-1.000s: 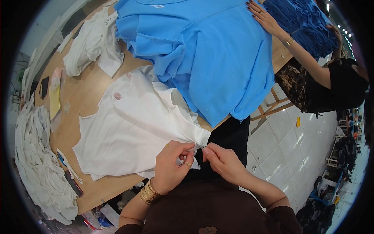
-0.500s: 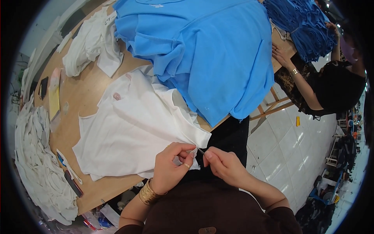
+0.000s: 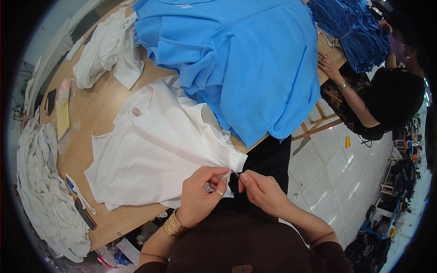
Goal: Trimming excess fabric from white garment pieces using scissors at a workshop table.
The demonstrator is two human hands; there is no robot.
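A white garment (image 3: 150,141) with a small pinkish emblem lies spread on the wooden table, its near right corner drawn to the table's edge. My left hand (image 3: 205,186) is closed, pinching the garment's edge between thumb and fingers. In my right hand (image 3: 261,191) is a thin dark pointed tool (image 3: 235,174), its tip at the fabric beside my left fingertips. Whether it is tweezers or small snips I cannot tell, since my fingers cover most of it. A large pile of light blue garments (image 3: 255,82) lies just beyond the white one.
White garments are heaped at the left (image 3: 45,195) and far left (image 3: 107,50). A dark-and-red tool (image 3: 85,214) and a black object (image 3: 50,101) lie on the table (image 3: 123,223). At right, another person (image 3: 387,100) sits by a darker blue stack (image 3: 350,32), one hand resting on the table.
My hands stay nearly in place, with the tool's tip still at the garment's edge. At right, the other person's head and upper body have shifted slightly.
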